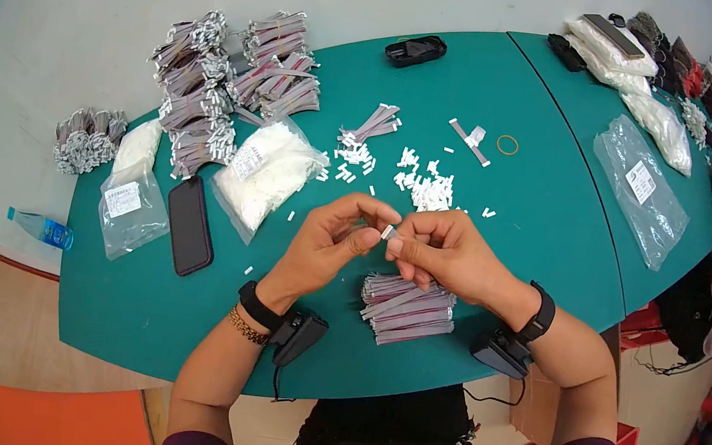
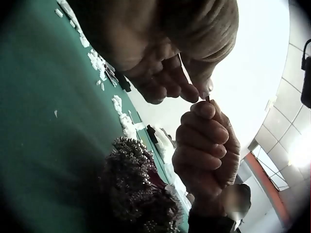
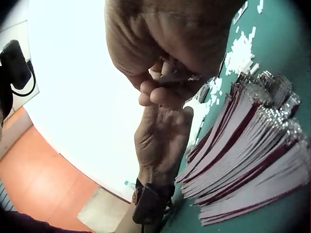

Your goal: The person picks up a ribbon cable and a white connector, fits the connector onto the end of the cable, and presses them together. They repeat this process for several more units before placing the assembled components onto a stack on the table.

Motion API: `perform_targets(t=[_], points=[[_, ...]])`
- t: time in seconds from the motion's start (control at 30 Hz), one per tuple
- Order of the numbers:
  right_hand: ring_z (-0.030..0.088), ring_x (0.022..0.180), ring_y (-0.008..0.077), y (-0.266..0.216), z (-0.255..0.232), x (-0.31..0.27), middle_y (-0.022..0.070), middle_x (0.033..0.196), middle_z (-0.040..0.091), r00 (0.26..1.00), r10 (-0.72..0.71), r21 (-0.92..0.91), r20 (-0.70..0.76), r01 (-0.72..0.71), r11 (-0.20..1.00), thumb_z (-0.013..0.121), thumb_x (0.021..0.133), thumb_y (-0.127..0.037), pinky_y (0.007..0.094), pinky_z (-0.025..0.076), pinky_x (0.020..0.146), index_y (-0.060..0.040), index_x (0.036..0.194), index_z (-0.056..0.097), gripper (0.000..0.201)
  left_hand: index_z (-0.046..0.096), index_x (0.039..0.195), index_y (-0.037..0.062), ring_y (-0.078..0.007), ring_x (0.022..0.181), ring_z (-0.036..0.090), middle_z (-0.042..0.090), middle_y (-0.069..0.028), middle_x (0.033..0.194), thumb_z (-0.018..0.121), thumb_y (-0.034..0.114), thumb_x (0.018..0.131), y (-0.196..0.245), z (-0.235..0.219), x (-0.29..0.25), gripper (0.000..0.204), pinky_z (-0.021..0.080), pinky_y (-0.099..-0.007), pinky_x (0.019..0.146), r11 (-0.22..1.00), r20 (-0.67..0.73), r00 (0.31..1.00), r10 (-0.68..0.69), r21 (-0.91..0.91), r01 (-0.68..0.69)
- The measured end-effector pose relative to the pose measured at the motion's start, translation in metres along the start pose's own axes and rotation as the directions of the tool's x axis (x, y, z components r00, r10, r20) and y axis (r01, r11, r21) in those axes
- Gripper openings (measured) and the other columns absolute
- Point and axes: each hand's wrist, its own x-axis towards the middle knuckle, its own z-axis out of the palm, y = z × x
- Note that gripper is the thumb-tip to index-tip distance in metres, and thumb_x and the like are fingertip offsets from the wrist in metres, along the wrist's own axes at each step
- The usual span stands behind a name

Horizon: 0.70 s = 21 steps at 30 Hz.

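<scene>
The left hand (image 1: 330, 242) and right hand (image 1: 453, 254) pinch a small white connector (image 1: 389, 232) just beyond the near cable bundle (image 1: 407, 310), apparently fitting it, so the next push needs straight alignment.

"Any way through on the right?"
"Yes, over bare desk (image 1: 554, 220) between the rubber band (image 1: 509, 138) and the right wristband (image 1: 541, 315)."
"Straight ahead?"
"White pieces (image 1: 432, 193) lie in the way, loose cables (image 1: 374, 124) beyond."
"Left?"
"The phone (image 1: 191, 226) and full bag (image 1: 270, 168) block it, but the near left desk is open."
"Toward the body?"
"The cable bundle (image 1: 407, 311) stands there."
</scene>
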Motion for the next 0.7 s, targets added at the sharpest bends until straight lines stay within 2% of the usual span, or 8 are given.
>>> perform_targets(t=[0.17,0.37,0.47,0.57,0.7], points=[[0.048,0.046,0.0048,0.0015,-0.0001,0.0006,0.0029,0.062,0.058,1.0,-0.017,0.023,-0.012,0.017,1.0,0.061,0.088,-0.017,0.0183,0.037,0.041,-0.0012,0.078,0.061,0.019,0.058,0.106,0.0002,-0.0093,0.085,0.052,0.055,-0.0029,0.095,0.06,0.012,0.088,0.0,-0.005,-0.0013,0.022,0.042,-0.0223,0.071,0.997,0.026,0.999,-0.036,-0.063,0.037],[0.05,0.046,0.0051,0.0034,0.0061,0.0005,0.0029,0.063,0.058,0.998,-0.034,0.079,-0.061,0.039,0.996,0.063,0.087,-0.017,0.0189,0.037,0.041,-0.002,0.078,0.06,0.018,0.058,0.103,-0.0011,-0.0134,0.093,0.054,0.054,-0.0066,0.1,0.061,0.008,0.086,-0.0028,-0.0049,0.0007,0.019,0.044,-0.0267,0.084,0.997,0.008,1.0,0.029,-0.077,-0.029],[0.051,0.052,0.0043,0.002,0.0025,-0.0009,0.0033,0.065,0.06,0.999,-0.018,0.09,-0.029,0.021,0.996,0.061,0.087,-0.017,0.019,0.041,0.043,-0.0034,0.078,0.058,0.017,0.058,0.102,-0.0009,-0.0134,0.094,0.054,0.054,-0.0064,0.099,0.061,0.008,0.086,-0.0058,-0.0028,0.0004,0.018,0.044,-0.0268,0.083,0.994,-0.007,1.0,0.023,-0.109,-0.024],[0.05,0.045,0.006,0.0036,0.0042,-0.0006,0.0038,0.064,0.059,0.999,0.001,0.134,-0.054,0.007,0.991,0.063,0.086,-0.015,0.0191,0.038,0.042,-0.0031,0.075,0.057,0.017,0.057,0.102,-0.001,-0.0136,0.094,0.054,0.054,-0.0059,0.1,0.061,0.008,0.086,-0.0072,-0.0028,0.0004,0.019,0.044,-0.0271,0.084,0.996,0.002,1.0,0.026,-0.089,-0.025],[0.05,0.046,0.0061,0.0051,0.0066,-0.0021,0.0042,0.064,0.059,0.998,0.012,0.184,-0.067,0.001,0.983,0.063,0.086,-0.015,0.0191,0.037,0.043,-0.0032,0.074,0.056,0.018,0.057,0.103,-0.001,-0.0122,0.09,0.054,0.054,-0.0054,0.1,0.06,0.01,0.087,-0.0061,0.0015,-0.0002,0.019,0.045,-0.0247,0.078,0.996,-0.005,1.0,0.028,-0.089,-0.029]])
